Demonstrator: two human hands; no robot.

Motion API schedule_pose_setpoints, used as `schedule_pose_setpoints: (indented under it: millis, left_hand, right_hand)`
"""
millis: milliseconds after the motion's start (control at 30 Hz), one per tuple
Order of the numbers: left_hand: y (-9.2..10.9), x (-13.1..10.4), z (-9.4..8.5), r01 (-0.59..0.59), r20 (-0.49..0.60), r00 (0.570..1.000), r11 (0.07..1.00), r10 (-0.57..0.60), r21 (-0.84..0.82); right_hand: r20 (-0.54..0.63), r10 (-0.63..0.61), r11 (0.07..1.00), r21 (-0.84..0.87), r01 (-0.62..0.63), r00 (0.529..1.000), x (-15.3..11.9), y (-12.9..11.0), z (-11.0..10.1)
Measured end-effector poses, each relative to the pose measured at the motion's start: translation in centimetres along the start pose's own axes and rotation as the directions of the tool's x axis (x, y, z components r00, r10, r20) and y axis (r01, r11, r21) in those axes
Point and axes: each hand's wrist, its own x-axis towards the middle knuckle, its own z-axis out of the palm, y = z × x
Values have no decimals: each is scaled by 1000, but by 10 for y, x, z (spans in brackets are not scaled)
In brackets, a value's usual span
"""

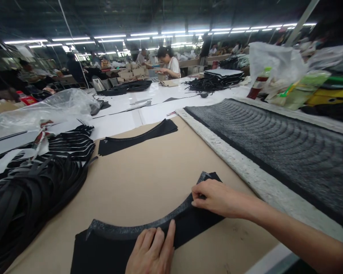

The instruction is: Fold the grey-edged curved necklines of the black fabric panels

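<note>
A black curved fabric piece (103, 253) lies on the tan board in front of me, with a narrow strip (122, 231), speckled grey on top, running along its concave upper edge. My left hand (153, 251) presses on the middle of the black piece, fingers stretched out and fingertips just below the strip. Toward the piece's right end, my right hand (214, 196) pinches the strip between thumb and forefinger. Farther back on the board rests a small pile of similar black curved pieces (140, 136).
Bundled black strips (40, 190) heap at the left beside a clear plastic bag (54, 104). On the right, a pale-edged board (217, 142) carries rows of overlapping grey-speckled pieces (268, 152). A bottle (258, 83) stands behind it. A co-worker (171, 64) sits at the far table.
</note>
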Motion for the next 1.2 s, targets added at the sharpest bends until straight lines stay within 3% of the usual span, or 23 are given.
schedule_pose_setpoints:
  millis: [200, 467, 1200]
  left_hand:
    - [5, 6, -4, 55, 38, 998, 998, -55, -7]
    - [5, 7, -4, 56, 72, 996, 998, -56, 8]
    - [7, 12, 0, 47, 28, 998, 999, -48, 22]
  right_hand:
    - [-73, -22, 998, -55, 18, 997, 4, 3, 10]
    - [-74, -7, 996, -93, 0, 997, 6, -1, 9]
    - [-122, -32, 981, -195, 8, 992, 2, -6, 9]
